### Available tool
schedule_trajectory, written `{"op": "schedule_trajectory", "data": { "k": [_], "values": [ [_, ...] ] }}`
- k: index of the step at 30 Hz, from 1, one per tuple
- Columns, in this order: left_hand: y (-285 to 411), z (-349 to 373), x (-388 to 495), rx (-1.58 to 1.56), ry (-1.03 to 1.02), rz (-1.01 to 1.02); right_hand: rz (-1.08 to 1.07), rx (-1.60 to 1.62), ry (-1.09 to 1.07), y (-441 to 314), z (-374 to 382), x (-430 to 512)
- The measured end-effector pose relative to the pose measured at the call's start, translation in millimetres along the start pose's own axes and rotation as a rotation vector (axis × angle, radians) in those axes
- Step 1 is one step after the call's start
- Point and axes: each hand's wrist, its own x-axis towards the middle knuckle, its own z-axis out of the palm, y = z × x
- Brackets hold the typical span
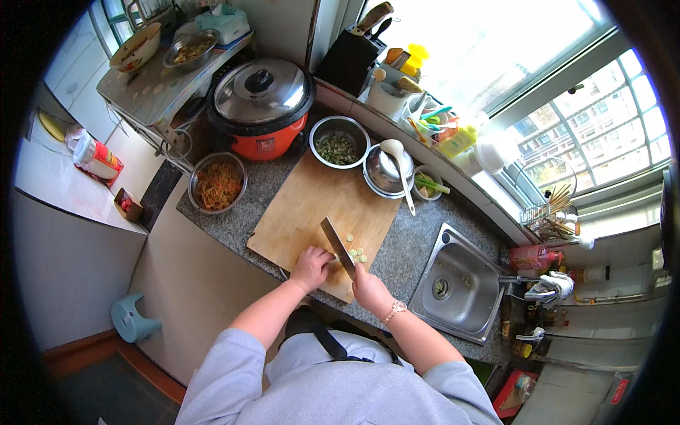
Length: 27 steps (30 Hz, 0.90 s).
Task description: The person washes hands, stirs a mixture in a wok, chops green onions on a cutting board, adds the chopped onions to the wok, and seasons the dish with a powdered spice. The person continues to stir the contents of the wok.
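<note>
My right hand (370, 289) grips the handle of a kitchen cleaver (338, 245), its blade standing on edge over the wooden cutting board (313, 196). To the blade's left, the curled fingers of my left hand (311, 267) hold a pale piece of scallion (333, 259) against the board; most of it is hidden by the fingers. Several round scallion slices (359, 255) lie to the right of the blade. Beyond the board's far edge stands a steel bowl of chopped greens (338, 149). Beside it is an upturned steel bowl (383, 172) with a white ladle (399, 159) resting on it.
A steel bowl of shredded carrot (218, 183) stands left of the board, near a red cooker with a lid (263, 106). A small bowl with scallion pieces (428, 183) sits at the back right. The steel sink (462, 287) is to the right. A knife block (348, 64) stands on the sill.
</note>
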Motion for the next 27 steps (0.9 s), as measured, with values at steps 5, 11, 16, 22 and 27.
{"op": "schedule_trajectory", "data": {
  "k": [5,11,16,22,27],
  "values": [
    [-1,0,0,0.009,-0.016,-0.006,-0.031,-0.062,-0.038,-9,-6,-2],
    [0,-4,3,0.022,-0.026,0.001,0.016,-0.024,0.038,-9,21,20],
    [-2,-3,1,-0.043,0.027,0.028,-0.011,0.072,0.125,-2,13,21],
    [-6,3,-2,-0.045,0.009,-0.003,-0.057,-0.062,-0.012,-13,-8,0],
    [-5,1,-1,-0.01,-0.002,0.019,-0.015,-0.067,0.002,-17,6,9]
  ]
}}
